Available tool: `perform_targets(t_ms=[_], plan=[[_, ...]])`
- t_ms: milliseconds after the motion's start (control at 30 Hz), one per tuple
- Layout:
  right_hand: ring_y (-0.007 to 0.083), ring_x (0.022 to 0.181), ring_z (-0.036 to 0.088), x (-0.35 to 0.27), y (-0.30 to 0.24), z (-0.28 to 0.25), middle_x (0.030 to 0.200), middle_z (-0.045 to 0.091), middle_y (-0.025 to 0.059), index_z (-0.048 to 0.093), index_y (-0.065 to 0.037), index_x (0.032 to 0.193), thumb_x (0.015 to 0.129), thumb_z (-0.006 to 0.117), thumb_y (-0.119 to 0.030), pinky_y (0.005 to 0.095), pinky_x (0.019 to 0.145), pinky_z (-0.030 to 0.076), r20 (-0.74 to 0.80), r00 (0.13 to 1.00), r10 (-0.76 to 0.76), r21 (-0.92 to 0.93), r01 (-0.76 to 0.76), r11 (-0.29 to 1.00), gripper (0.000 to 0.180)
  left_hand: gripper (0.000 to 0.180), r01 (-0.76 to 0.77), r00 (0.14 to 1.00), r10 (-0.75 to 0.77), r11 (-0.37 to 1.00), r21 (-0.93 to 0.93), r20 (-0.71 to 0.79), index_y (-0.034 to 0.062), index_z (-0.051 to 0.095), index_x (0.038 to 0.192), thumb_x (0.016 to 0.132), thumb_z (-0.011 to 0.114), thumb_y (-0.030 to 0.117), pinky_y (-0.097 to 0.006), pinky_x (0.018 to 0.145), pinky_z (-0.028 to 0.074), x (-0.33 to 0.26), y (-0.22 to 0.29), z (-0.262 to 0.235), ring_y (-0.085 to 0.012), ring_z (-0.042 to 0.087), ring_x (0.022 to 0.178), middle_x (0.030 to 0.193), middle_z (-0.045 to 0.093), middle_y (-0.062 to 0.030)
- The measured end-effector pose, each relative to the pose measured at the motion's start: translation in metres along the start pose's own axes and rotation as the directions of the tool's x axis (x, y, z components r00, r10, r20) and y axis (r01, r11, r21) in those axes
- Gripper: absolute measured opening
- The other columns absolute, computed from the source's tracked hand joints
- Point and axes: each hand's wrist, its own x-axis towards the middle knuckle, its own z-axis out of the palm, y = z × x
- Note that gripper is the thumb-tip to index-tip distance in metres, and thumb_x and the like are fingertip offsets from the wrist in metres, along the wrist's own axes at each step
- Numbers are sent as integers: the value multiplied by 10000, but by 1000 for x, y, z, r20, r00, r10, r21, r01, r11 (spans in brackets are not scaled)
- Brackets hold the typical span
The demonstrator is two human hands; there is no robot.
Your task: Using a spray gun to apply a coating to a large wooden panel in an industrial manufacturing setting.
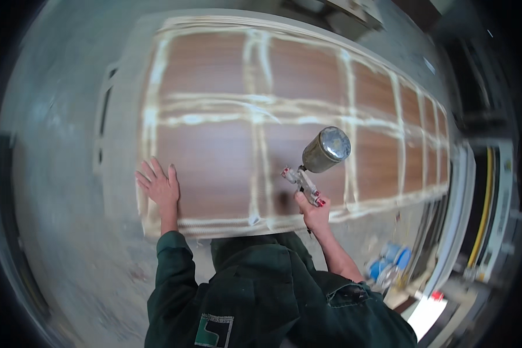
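Observation:
In front of me lies a long brown wood-look panel [206, 165], crossed lengthwise and widthwise by pale, glossy bands of a sprayed coating. My left hand [160, 184] rests with fingers spread on the panel's near left corner and holds nothing. A spray gun [307, 184] with a metal cup [327, 149] on top is in my right hand [315, 212], above the panel's near edge. Its nozzle points left, over the panel. My fingers wrap round the handle, and the trigger is mostly hidden.
Blue cans [390, 261] stand on the floor to the right, near the panel's near edge. Farther right is long equipment with a yellow strip [481, 203]. Past the far edge stands a table-like piece [345, 14]. Grey concrete floor [58, 133] lies to the left.

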Motion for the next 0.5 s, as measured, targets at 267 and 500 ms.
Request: perform_targets(t_ms=[267,500], plan=[[73,549,514,-82,53,-91,644,575,-35,698,-48,883,950,782,-260,288,518,412,-634,704,320,202,-248,947,238,723,-637,762,648,746,-193,-10,162,448,1619,1034,511,583,-635,1275,130,23,205,1,-486,172,1590,1719,285,-204],[92,502,503,-212,113,-140,601,587,-20,744,-40,833,955,768,-294,296,493,378,-641,563,522,385,-353,853,283,709,-902,239,971,211,-376,-28,185,531,1555,960,630,557,-662,1266,169,-129,346,-15,-529,200,1567,1696,318,-209]])
